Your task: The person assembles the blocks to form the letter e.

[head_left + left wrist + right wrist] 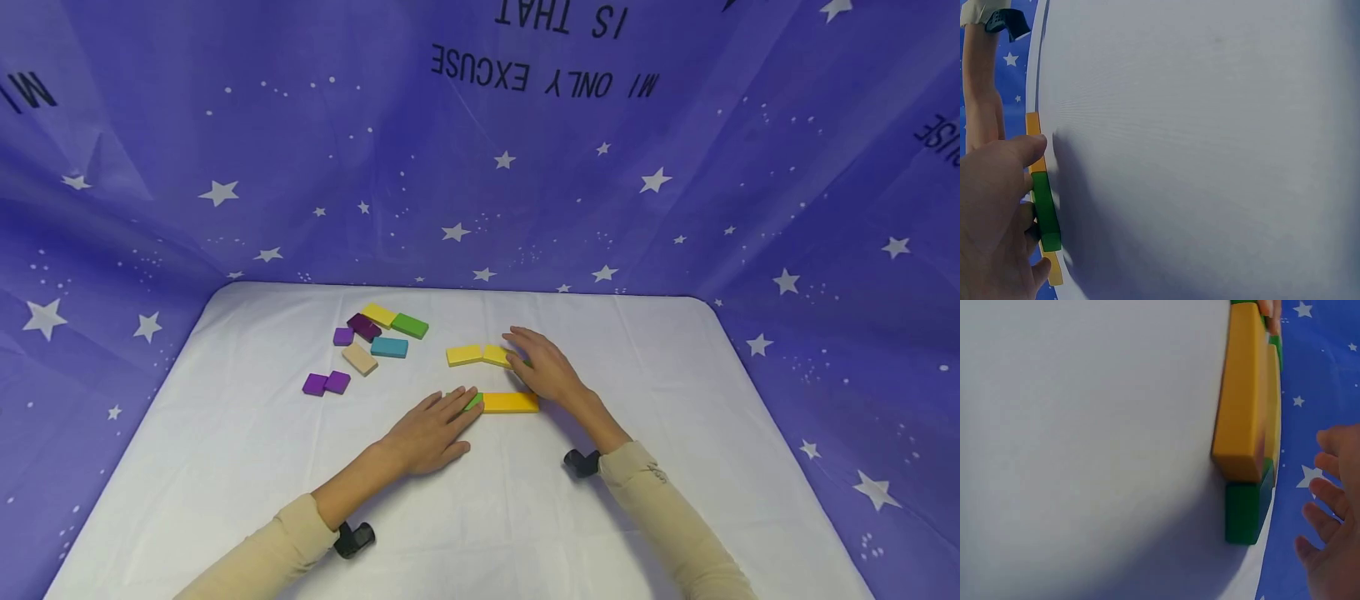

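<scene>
My left hand (pixel 431 435) rests its straight fingers on a green block (pixel 474 402), which meets the left end of an orange block (pixel 511 403). From the left wrist, the green block (pixel 1046 212) shows beside the fingers. My right hand (pixel 547 367), fingers loosely spread, hovers by the right end of a yellow block (pixel 496 356); another yellow block (pixel 463 356) touches that one's left end. A bit of green block (pixel 527 362) peeks out under the right fingers. In the right wrist view, the right hand (pixel 1338 506) appears apart from the orange block (pixel 1238 394).
At the back left lie loose blocks: yellow (pixel 378 315), green (pixel 410 325), dark purple (pixel 364 327), teal (pixel 389 347), beige (pixel 360 359) and small purple ones (pixel 315 384). A white cloth covers the table (pixel 450 533); a starry blue curtain (pixel 420 167) hangs behind it.
</scene>
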A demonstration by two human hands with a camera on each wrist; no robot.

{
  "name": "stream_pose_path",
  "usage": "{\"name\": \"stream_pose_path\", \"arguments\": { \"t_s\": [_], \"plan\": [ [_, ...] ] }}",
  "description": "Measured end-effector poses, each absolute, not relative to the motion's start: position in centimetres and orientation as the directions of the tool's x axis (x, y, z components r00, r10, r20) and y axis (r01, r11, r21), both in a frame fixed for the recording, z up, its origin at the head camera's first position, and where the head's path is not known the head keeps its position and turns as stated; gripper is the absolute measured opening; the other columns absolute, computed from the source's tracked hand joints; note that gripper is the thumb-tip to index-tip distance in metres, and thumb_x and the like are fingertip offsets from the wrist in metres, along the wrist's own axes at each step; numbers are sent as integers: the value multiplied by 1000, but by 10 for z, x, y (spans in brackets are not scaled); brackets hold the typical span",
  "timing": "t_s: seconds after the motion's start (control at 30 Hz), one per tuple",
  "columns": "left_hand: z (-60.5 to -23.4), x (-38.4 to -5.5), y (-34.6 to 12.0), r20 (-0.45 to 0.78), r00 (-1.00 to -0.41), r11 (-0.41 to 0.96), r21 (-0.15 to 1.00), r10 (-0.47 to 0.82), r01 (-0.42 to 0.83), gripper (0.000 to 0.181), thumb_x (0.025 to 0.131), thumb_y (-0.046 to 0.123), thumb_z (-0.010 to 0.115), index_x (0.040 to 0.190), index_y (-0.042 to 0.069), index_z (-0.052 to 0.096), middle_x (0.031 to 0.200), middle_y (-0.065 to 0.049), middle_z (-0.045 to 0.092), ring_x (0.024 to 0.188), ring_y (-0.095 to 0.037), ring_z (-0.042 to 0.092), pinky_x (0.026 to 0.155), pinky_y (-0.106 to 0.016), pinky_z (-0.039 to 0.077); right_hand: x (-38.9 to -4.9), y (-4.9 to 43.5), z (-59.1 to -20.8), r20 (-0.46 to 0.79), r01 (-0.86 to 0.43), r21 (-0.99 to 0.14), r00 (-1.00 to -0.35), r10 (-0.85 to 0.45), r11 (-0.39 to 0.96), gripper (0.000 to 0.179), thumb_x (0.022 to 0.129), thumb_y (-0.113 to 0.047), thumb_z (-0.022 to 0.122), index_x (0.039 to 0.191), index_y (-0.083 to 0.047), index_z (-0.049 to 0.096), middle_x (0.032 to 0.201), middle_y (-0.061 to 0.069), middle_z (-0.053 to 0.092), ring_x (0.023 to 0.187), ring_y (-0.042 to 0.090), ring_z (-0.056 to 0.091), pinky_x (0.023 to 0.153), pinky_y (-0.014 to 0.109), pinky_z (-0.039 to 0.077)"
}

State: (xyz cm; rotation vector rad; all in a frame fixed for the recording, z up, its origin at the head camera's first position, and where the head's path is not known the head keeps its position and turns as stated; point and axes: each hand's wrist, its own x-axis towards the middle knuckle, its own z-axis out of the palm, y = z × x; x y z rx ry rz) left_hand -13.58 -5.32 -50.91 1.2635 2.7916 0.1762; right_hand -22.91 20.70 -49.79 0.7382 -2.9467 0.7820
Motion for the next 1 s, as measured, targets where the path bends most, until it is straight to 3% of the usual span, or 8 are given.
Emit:
{"name": "stream_pose_path", "arguments": {
  "t_s": [0.37, 0.6, 1.0],
  "plan": [
    [-505, -136, -53, -23, -661, 658, 129, 750, 742, 64, 104, 42, 48, 157, 10, 32, 162, -12, 25, 148, -27, 22, 117, -48, 24, -202, 227, -497, 117, -459, -337, -887, -447, 822, 53, 105, -33, 48, 154, -12, 40, 160, 9, 31, 146, 35, 26, 115, 60, 19],
    [-504, -136, -53, -32, -661, 657, 149, 750, 739, 64, 104, 42, 47, 157, 10, 31, 163, -12, 24, 149, -27, 21, 117, -48, 22, -183, 232, -500, 51, -448, -261, -891, -451, 855, 55, 108, -41, 37, 157, -16, 32, 162, 6, 26, 148, 38, 19, 114, 66, 15],
    [-503, -135, -53, -40, -664, 661, 158, 747, 733, 64, 104, 42, 47, 157, 11, 32, 163, -11, 23, 149, -28, 21, 118, -49, 22, -170, 234, -511, 50, -475, -233, -877, -477, 848, 56, 108, -41, 39, 157, -14, 33, 161, 5, 27, 146, 44, 21, 108, 73, 15]
  ]
}}
